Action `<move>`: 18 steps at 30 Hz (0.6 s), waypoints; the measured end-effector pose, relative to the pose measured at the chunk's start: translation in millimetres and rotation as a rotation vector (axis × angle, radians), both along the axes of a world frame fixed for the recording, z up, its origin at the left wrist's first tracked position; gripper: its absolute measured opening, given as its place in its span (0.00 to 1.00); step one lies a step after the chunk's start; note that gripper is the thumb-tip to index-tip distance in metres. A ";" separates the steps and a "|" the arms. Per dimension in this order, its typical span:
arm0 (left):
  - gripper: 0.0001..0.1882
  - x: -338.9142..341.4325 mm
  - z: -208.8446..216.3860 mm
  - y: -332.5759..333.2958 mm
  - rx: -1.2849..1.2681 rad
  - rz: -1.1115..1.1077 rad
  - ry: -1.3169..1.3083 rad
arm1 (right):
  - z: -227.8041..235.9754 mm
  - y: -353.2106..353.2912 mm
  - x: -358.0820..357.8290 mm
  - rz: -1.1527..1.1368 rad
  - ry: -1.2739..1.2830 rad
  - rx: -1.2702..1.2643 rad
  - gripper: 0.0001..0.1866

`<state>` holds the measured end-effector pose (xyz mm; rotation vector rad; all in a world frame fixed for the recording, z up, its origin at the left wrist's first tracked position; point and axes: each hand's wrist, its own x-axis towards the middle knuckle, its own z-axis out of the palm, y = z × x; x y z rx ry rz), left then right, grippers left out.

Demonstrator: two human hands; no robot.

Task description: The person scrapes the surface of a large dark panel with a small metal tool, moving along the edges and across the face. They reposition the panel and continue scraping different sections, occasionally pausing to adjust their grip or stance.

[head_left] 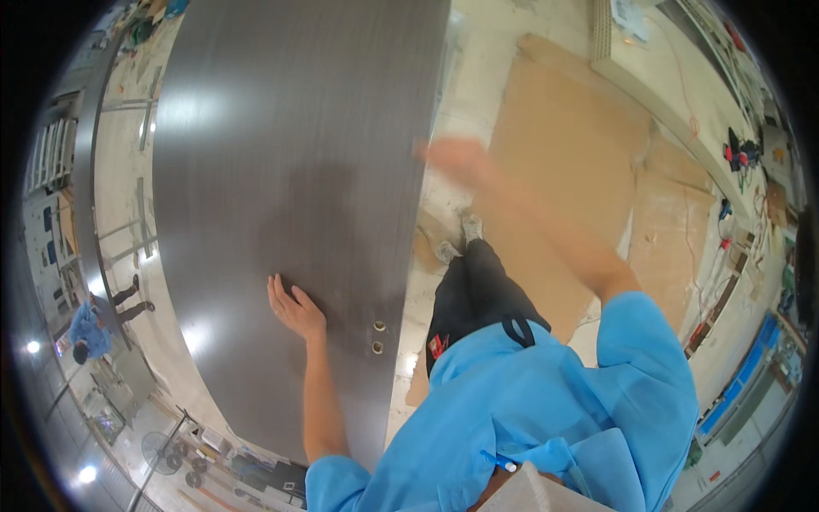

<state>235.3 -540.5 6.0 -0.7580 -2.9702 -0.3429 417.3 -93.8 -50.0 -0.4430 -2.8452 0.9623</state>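
A long dark grey wood-grain panel (247, 230) lies before me, its right edge running beside my legs. My left hand (297, 309) rests on its face, palm down, fingers stretched and slightly apart, holding nothing. To the right of that hand, two small round holes (380, 326) are cut near the panel's edge. My right hand (454, 160) is at the far part of the right edge, arm reaching forward. Motion smears its fingers, so whether it touches the edge or holds anything cannot be seen.
Brown cardboard sheets (554, 162) cover floor to my right. Beyond them stands a pale workbench (674, 94) with cords and tools. At the far left, another person (90, 328) in blue stands by a metal frame. A fan (162, 452) stands at the lower left.
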 end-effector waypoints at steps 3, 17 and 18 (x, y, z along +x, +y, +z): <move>0.26 -1.5 -4.3 -3.3 0.026 -0.024 0.034 | -2.4 155.2 -57.6 -0.287 -0.379 0.320 0.22; 0.26 0.5 -2.4 -0.2 -0.029 -0.007 0.018 | -1.9 -108.8 50.1 0.056 0.175 0.137 0.36; 0.26 -0.1 -1.6 -0.6 -0.041 -0.009 0.020 | 0.3 -129.6 60.5 0.172 0.253 0.091 0.35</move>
